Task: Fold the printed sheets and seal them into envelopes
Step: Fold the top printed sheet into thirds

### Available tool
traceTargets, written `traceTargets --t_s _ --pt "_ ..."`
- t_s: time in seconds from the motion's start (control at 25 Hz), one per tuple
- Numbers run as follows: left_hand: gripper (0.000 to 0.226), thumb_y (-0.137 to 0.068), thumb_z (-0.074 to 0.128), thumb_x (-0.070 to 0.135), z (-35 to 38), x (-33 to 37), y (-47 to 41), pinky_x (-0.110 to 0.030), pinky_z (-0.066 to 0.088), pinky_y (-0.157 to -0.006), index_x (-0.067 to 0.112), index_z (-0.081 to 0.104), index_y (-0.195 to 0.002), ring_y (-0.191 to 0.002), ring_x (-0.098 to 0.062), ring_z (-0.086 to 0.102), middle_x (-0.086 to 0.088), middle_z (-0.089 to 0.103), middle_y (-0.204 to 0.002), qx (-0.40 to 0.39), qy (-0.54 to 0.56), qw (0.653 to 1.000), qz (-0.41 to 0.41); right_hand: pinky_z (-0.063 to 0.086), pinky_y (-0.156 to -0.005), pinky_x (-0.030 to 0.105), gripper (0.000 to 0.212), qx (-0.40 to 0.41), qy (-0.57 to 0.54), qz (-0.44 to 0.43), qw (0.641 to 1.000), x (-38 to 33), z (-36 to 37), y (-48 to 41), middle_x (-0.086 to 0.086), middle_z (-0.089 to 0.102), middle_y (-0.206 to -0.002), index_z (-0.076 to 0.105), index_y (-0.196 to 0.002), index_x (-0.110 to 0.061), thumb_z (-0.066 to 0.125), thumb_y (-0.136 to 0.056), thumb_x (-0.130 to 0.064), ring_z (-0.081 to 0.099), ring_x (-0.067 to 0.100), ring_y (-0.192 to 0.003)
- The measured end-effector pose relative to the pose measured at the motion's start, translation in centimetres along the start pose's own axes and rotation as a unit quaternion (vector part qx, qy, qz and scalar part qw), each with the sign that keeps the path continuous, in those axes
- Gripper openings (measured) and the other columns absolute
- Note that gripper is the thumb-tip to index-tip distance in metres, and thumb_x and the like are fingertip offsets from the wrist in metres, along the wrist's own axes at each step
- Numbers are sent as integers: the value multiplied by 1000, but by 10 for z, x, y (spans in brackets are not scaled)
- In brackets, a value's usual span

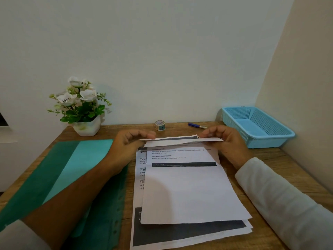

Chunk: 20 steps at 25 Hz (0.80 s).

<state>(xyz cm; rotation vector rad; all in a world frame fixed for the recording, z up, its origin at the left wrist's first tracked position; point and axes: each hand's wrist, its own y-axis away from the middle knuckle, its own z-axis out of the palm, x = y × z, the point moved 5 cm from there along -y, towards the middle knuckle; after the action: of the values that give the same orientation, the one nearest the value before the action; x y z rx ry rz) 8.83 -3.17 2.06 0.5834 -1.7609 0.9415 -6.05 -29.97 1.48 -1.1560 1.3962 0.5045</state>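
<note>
Printed sheets (189, 195) lie in a loose stack at the middle of your wooden desk (270, 168), and the top sheet (187, 192) is the one you are working on: its far edge is lifted and curled back toward you, so the fold seems to be just starting.

Going from your left: the green folder (72, 168) lies flat beside the stack, its right edge under your forearm, probably parked there so it stays clear of the fold. Behind it, the potted flowers (82, 109) stand at the wall, well away from the work.

Your left hand (129, 143) is at the far left corner of the top sheet, fingertips closed on the raised edge. That corner sits right at your fingers, above the rest of the page. Holding it there likely keeps the edge level while you line it up.

Between your hands the lifted strip runs across, with the dark printed band showing on its turned-up side. Beyond it, the tape roll (160, 125) stands upright near the wall, and the blue pen (197, 125) lies just past your right fingertips, both within reach for sealing and marking later.

Your right hand (225, 141) pinches the far right corner the same way, thumb under and fingers over. To its right, the blue basket (281, 131) sits in the corner, presumably for finished envelopes. No envelope is in view.
</note>
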Motion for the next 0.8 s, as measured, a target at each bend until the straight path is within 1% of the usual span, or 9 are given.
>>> traceTargets --t_s 0.16,0.24,0.28,0.4,0.48,0.52,0.6,0.72,0.8 --pt "48 -97 41 -14 4 -9 1 -42 63 -78 10 79 -81 -100 -21 73 -2 77 -105 -35 -73 997 15 55 -91 35 25 -44 136 -21 990 2 3 0 -8 77 -102 78 -96 -27 83 -82 -6 69 10 -101" --pt "45 -100 46 -5 8 -13 3 -45 62 -75 20 80 -85 -91 -20 74 5 77 -101 -49 -144 988 20 54 -96 36 27 -65 252 -42 965 1 6 3 -13 75 -109 77 -94 -34 80 -85 -9 67 9 -107" --pt "41 -100 49 -1 10 -13 3 -41 62 -75 24 80 -90 -91 -17 73 10 77 -100 -56 -185 981 30 52 -99 34 28 -74 305 -56 948 0 10 4 -13 72 -116 75 -94 -36 78 -86 -9 64 10 -113" --pt "23 -100 59 19 23 -6 8 -22 51 -88 30 74 -112 -103 1 63 18 71 -111 -96 -306 944 73 46 -104 30 27 -109 393 -72 910 -6 23 9 -8 67 -125 72 -104 -35 72 -91 -12 58 14 -122" --pt "32 -100 55 41 31 -9 11 -27 44 -103 33 66 -130 -120 -1 53 15 63 -131 -132 -390 908 77 47 -107 35 22 -137 426 -71 892 -12 28 11 -9 65 -129 70 -114 -36 72 -94 -28 56 13 -124" --pt "43 -99 48 51 34 -12 12 -33 39 -111 35 59 -138 -129 -5 47 14 57 -140 -151 -434 886 68 46 -109 37 28 -159 448 -59 878 -16 30 13 -10 63 -133 68 -121 -36 70 -93 -42 54 12 -126" --pt "58 -97 32 59 41 -18 14 -39 27 -120 38 43 -150 -142 -11 33 12 42 -155 -180 -509 840 52 39 -114 37 59 -205 503 -23 840 -21 37 19 -9 54 -147 58 -139 -32 56 -92 -68 47 13 -136" --pt "65 -96 16 57 50 -15 18 -42 18 -123 37 28 -157 -148 -15 21 10 27 -163 -188 -561 805 44 20 -126 42 79 -234 555 -18 798 -24 62 34 1 33 -165 37 -156 -21 28 -98 -73 28 20 -152" --pt "65 -98 13 54 55 -12 22 -42 13 -124 35 21 -159 -151 -18 16 8 20 -166 -193 -572 797 34 8 -129 40 81 -256 546 -14 798 -21 84 44 6 15 -171 20 -163 -16 21 -101 -68 11 20 -158"
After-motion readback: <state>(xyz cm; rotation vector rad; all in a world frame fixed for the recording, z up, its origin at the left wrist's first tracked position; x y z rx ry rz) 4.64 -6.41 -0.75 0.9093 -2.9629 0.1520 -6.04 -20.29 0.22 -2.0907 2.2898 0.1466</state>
